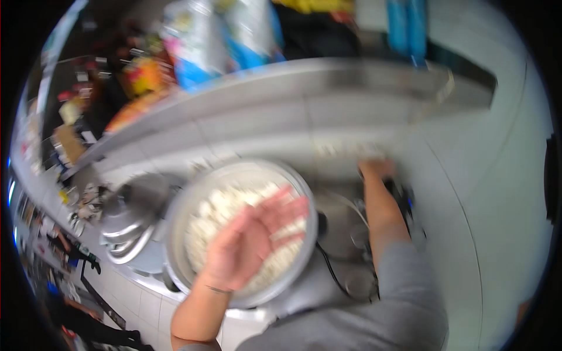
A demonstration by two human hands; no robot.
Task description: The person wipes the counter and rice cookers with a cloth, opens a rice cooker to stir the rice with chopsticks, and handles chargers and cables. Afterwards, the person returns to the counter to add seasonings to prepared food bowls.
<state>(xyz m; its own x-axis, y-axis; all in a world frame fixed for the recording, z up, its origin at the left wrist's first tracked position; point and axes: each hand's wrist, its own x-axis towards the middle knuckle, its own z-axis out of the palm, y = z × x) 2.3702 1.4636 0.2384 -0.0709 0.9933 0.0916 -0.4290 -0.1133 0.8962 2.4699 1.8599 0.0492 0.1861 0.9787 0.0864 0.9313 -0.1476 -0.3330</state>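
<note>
A large round pot (172,234) full of white, lumpy food (213,210) stands on the counter. Over it my left hand (252,237) is held palm up with the fingers spread and nothing in them. Farther right, my right hand (379,168) reaches out to a white strip (348,149) by the tiled wall. Motion blur smears its fingers, and whether it holds anything is hidden.
A metal pot with a lid (126,213) is left of the large pot. Dark cables (331,269) and metal parts lie below my right forearm. A shelf (263,90) above carries blue and white bags (202,44). People and tiled floor (140,304) show at lower left.
</note>
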